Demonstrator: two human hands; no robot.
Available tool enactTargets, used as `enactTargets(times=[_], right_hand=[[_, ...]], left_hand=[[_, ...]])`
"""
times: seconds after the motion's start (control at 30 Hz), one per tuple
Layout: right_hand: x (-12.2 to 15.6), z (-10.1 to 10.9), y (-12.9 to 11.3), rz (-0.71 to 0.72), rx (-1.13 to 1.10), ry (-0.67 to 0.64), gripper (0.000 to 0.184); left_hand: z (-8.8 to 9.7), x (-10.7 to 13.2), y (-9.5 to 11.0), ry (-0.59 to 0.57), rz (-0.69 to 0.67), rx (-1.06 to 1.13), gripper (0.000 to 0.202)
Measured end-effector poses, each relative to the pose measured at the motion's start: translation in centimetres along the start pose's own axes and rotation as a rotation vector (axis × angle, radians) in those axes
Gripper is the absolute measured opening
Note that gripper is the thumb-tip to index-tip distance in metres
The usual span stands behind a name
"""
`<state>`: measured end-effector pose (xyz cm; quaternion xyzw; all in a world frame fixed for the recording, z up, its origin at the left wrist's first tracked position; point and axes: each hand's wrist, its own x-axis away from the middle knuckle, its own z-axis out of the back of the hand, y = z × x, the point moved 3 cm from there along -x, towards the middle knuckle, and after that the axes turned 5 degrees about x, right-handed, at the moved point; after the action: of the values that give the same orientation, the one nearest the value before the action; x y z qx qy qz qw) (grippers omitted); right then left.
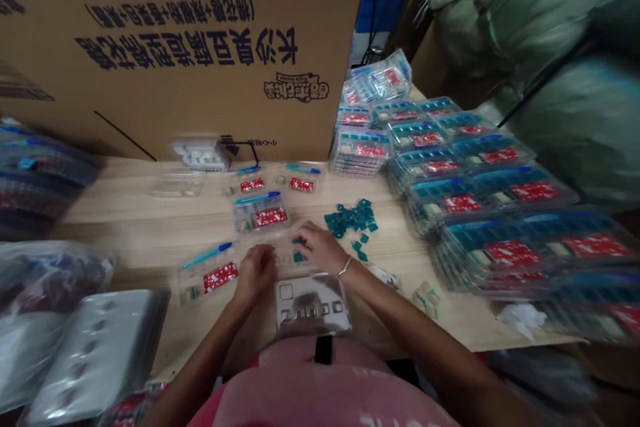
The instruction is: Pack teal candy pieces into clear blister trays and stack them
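Head view: clear tray [286, 256] half-hidden under hands [255, 273] [323, 247]

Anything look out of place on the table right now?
Yes: loose teal squares lie scattered on the table beside the right hand, unlike those packed in the stacked plastic trays. A crumpled white tissue also sits near the table's edge.

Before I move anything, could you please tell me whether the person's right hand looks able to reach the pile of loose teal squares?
Probably yes: the right hand is close beside the loose teal squares, with nothing apparent between them.
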<state>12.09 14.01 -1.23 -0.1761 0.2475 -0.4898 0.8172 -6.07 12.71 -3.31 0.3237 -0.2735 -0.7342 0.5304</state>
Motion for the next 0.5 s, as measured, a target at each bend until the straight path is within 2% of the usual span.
enactTargets(times=[0.07,0.13,0.4,0.47,0.5], right_hand=[[0.3,-1.6,-2.2,0.135,0.121,-0.082,0.008],[0.5,-2.4,-3.2,0.199,0.219,-0.15,0.008],[0.5,-2.3,-3.1,0.144,0.174,-0.186,0.01],[0.1,-1.7,-2.5,0.136,0.177,-0.195,0.01],[-0.2,-1.0,-1.6,0.072,0.173,-0.175,0.011]], left_hand=[[-0.2,0.3,0.0,-0.047,-0.04,-0.042,0.014],[-0.4,0.5,0.0,-0.043,-0.069,-0.059,0.015],[-0.6,0.6,-0.6,0.011,-0.139,-0.05,0.016],[-0.5,0.6,-0.5,0.039,-0.177,-0.062,0.018],[-0.5,0.6,-0.2,0.042,-0.212,-0.068,0.018]])
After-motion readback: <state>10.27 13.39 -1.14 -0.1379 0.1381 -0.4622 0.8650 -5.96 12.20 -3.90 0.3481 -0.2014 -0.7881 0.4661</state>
